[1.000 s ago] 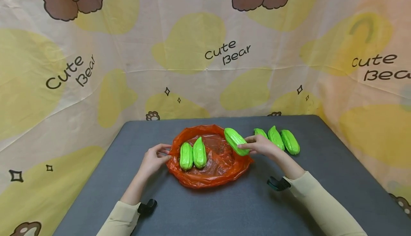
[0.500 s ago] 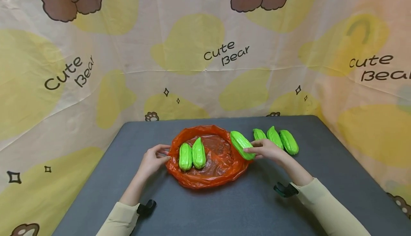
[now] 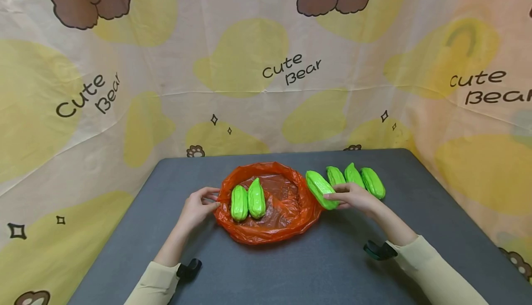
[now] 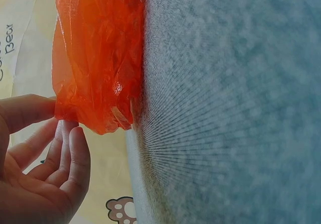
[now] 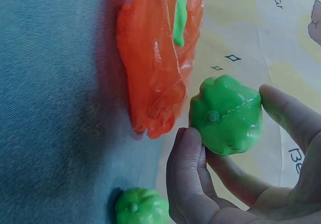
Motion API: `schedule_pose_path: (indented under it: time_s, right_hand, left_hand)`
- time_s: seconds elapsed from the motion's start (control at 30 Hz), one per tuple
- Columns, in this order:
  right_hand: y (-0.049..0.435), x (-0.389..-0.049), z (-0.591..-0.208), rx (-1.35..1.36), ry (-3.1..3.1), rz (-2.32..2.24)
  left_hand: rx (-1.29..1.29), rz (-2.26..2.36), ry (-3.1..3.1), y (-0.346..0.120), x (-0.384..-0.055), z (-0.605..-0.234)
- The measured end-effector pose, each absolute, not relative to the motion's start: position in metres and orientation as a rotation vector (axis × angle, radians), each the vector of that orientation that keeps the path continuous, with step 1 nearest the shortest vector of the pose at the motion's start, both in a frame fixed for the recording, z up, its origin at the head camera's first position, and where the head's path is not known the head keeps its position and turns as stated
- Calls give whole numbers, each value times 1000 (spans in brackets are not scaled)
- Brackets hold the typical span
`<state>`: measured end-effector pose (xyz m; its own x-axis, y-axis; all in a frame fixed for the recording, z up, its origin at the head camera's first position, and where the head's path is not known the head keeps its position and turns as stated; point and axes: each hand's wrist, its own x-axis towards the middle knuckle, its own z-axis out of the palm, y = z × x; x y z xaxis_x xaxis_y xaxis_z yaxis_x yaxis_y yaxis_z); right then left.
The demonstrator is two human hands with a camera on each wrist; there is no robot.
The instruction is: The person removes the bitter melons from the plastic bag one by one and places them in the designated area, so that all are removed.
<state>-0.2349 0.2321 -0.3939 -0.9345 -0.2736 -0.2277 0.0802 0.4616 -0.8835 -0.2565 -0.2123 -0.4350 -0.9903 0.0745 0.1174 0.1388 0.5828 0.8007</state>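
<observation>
Green vegetable (image 3: 319,189) hovering beside red bag (image 3: 266,236)

The left grip (image 3: 196,209) is pinching the bag's apparently soft, thin edge. Two vegetables (image 3: 256,200) are lying inside. The right grip (image 3: 358,198) is holding the green vegetable raised by the bag; it is looking light, firm and slippery, its middle probably offering the surest hold. Three more vegetables (image 3: 354,176) are resting rightward on the desk (image 3: 287,275).
</observation>
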Motion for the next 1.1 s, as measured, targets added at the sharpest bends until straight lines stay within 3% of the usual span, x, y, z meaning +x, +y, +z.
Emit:
schedule_pose_path:
  time_s: [1.1]
  right_hand:
    - [272, -204, -409, -85, 2363, -1381]
  left_hand:
    - [-188, -1386, -2737, -212, -259, -436]
